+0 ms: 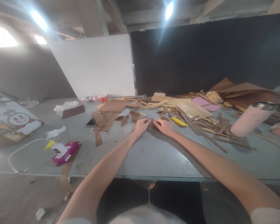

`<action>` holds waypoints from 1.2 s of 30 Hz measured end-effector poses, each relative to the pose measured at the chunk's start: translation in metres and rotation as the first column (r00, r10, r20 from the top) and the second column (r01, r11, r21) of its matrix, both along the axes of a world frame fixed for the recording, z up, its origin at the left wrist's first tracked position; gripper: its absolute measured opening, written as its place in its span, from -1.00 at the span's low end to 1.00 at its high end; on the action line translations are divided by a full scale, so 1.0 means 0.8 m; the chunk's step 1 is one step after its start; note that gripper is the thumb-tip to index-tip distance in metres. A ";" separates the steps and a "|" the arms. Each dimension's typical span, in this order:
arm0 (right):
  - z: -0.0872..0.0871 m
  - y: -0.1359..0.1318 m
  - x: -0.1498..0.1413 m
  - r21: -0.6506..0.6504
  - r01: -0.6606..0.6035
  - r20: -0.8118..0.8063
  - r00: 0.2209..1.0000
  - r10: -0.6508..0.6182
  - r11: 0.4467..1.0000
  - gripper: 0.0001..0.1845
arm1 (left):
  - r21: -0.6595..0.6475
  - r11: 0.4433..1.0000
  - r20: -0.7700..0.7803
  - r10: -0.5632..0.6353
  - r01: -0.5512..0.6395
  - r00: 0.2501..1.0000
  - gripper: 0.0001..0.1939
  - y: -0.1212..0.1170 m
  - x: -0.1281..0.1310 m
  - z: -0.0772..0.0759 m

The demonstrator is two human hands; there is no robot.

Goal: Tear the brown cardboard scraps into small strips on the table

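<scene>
My left hand (142,125) and my right hand (163,126) meet low over the middle of the table. Between their closed fingertips is a small brown piece of sheet material (151,123), pinched from both sides. Its exact shape is mostly hidden by the fingers. Small brown scraps (134,115) lie just beyond the left hand. A yellow-handled cutter or similar yellow tool (179,121) rests to the right of the right hand, near a heap of thin brown strips (208,127).
A pink tumbler (252,119) stands at right. Brown sheets (113,106) and a phone (91,122) lie left of the hands. Farther left are a magenta packet (65,154), a white cable (21,146) and a printed bag (16,119). The table's front edge (158,178) runs beneath my arms.
</scene>
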State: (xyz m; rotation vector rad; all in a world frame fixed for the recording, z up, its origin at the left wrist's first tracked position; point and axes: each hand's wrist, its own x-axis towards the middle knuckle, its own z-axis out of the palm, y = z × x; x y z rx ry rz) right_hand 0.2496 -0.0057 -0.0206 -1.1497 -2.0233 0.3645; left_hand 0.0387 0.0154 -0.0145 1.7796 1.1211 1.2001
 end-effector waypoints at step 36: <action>0.006 -0.004 0.000 0.108 0.020 -0.101 0.995 -0.009 0.994 -0.85 | -0.044 0.999 0.121 -0.017 0.023 0.992 -0.62 -0.007 0.000 -0.001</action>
